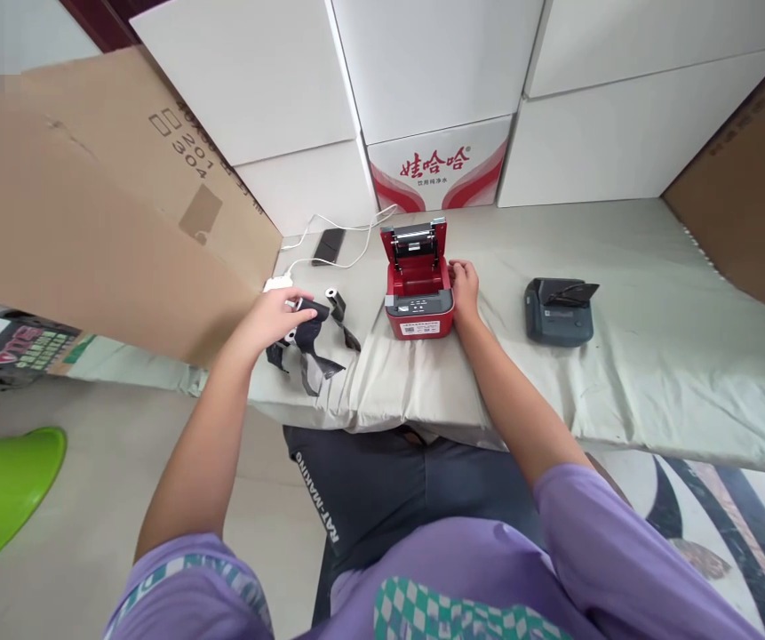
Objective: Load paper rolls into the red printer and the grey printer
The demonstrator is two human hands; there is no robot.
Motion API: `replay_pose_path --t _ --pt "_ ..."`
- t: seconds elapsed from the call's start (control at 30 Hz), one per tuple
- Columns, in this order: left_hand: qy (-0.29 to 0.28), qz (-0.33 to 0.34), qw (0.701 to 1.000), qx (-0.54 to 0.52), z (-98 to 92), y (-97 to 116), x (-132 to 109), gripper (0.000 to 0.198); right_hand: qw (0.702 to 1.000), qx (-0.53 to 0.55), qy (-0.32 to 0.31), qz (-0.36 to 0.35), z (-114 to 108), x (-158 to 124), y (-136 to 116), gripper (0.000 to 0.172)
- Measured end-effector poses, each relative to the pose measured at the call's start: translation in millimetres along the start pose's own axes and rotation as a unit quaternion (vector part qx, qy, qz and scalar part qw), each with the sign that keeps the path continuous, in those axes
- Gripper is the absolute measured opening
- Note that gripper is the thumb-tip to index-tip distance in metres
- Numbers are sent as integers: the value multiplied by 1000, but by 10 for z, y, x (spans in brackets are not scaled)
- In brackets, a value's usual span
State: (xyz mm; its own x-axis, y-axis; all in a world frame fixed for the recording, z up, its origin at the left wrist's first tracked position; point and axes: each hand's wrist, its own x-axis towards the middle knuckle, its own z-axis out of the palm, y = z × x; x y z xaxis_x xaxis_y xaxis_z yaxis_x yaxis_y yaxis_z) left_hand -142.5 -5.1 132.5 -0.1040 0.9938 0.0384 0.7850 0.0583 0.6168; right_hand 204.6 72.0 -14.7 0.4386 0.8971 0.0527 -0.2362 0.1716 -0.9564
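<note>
A small red label printer (420, 307) stands on the cloth-covered surface, its lid (414, 238) raised and its inside showing as bare red. My right hand (466, 286) is curled against the printer's right side, steadying it; the fingertips are partly hidden. To the left of the printer, my left hand (275, 318) grips a black ribbon roll (314, 309) with a white core between thumb and fingers. Loose black film hangs beneath it. Another black ribbon roll (337, 307) lies between that hand and the printer, its tail unwound. More crumpled black film (276, 356) lies below my left hand.
A dark second printer (559, 311) sits to the right. Behind my left hand are a black phone (328, 247) and a white cable (362, 253). White boxes (439, 164) line the back, with cardboard panels (222, 240) at both sides. A green stool (9, 498) stands on the floor at left.
</note>
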Motion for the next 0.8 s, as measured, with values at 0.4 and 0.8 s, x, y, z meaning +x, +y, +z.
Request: replay_pose_path --t 0.4,0.8 --pt "6 7 994 110 420 -232 323 31 1000 3 -17 -10 -29 34 59 22" --pt "26 -13 986 165 215 -245 331 47 1000 9 -9 -10 -18 33 49 14"
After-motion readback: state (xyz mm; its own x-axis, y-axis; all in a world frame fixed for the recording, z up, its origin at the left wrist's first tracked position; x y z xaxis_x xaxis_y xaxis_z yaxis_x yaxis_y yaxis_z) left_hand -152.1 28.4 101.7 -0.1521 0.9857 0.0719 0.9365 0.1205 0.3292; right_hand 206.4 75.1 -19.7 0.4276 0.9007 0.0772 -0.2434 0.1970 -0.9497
